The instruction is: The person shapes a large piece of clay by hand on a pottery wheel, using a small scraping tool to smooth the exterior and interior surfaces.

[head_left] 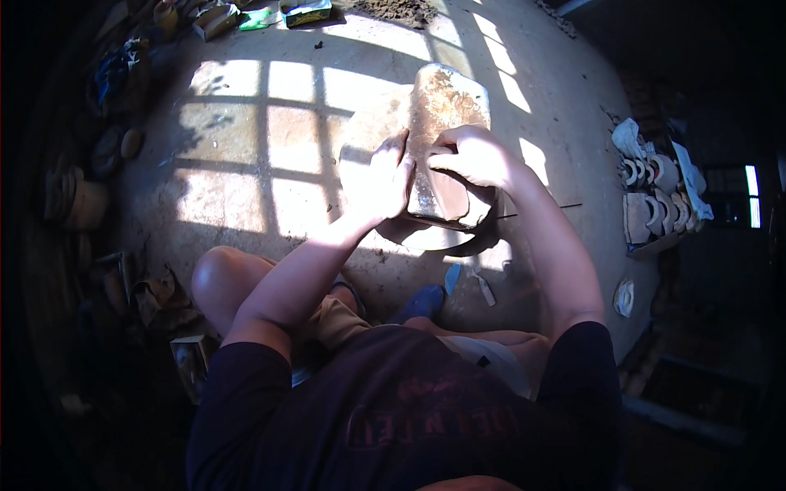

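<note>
A long, pale, worn block with a brown-stained far end stands in front of me on a rounded base. On its near part lies a smooth reddish-brown strip that looks like clay. My left hand rests against the block's left side, its fingers stretched out and nothing in them. My right hand is over the block's right side, fingers curled and pressed together at the strip's far end. Whatever they pinch is hidden by the hand.
Near my blue shoe lie a flat blue piece and a small pale-handled tool. Curved pale pieces are stacked at the right. Boxes and a dark heap of soil are at the far side; pots stand left.
</note>
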`<act>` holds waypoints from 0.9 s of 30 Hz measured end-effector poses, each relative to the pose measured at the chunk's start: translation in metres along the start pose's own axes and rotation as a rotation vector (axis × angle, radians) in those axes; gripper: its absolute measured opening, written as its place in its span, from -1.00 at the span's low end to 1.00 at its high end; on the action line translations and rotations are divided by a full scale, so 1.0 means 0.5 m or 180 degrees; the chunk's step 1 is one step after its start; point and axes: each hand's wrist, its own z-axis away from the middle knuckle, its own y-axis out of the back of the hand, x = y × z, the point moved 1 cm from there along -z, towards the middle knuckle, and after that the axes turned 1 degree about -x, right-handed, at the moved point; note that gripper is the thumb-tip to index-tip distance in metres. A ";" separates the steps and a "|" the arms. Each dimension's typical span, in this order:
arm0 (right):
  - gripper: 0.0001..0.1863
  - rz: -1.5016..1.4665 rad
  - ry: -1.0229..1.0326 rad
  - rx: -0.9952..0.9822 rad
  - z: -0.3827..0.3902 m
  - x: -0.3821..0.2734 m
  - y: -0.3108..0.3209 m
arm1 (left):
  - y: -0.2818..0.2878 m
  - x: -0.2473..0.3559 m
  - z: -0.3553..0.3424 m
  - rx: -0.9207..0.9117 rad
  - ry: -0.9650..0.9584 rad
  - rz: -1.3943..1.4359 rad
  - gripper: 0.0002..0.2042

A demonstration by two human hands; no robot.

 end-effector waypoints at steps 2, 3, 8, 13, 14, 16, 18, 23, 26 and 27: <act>-0.70 0.0040 0.0001 0.0123 0.033 -0.023 0.011 | 0.005 -0.001 -0.001 -0.0166 0.0377 0.0594 -0.48; -0.72 -0.0111 0.0116 0.0169 0.062 -0.031 0.028 | 0.007 0.007 -0.008 -0.0156 0.0364 0.0605 -0.48; -0.73 -0.0425 -0.0132 0.0755 0.147 -0.062 0.070 | 0.002 -0.011 0.002 -0.0146 0.0398 0.0416 -0.51; -0.64 -0.2513 -0.0552 0.1619 0.168 0.008 0.068 | 0.002 -0.002 -0.007 -0.0228 0.0230 0.0625 -0.54; -0.63 -0.2475 -0.0831 0.1708 0.162 0.034 0.041 | -0.006 -0.011 -0.004 -0.0033 -0.0015 0.0618 -0.55; -0.52 -0.2043 -0.1530 0.1595 0.150 0.077 -0.019 | -0.020 -0.032 -0.001 -0.0182 0.0046 0.0747 -0.51; -0.35 0.0455 -0.1759 0.0925 0.149 0.089 -0.049 | -0.022 -0.036 0.008 -0.0343 0.0134 0.0856 -0.46; -0.26 0.0731 -0.0714 0.2706 0.136 0.104 -0.002 | 0.056 0.038 -0.045 -0.0547 0.1035 0.1282 -0.16; -0.10 0.0250 0.0270 0.2970 0.060 0.117 0.009 | 0.052 0.027 -0.045 -0.0531 0.1037 0.1405 -0.14; -0.06 0.1208 -0.0172 0.2351 0.016 0.163 -0.075 | 0.043 0.038 -0.053 -0.0626 0.1066 0.1438 -0.14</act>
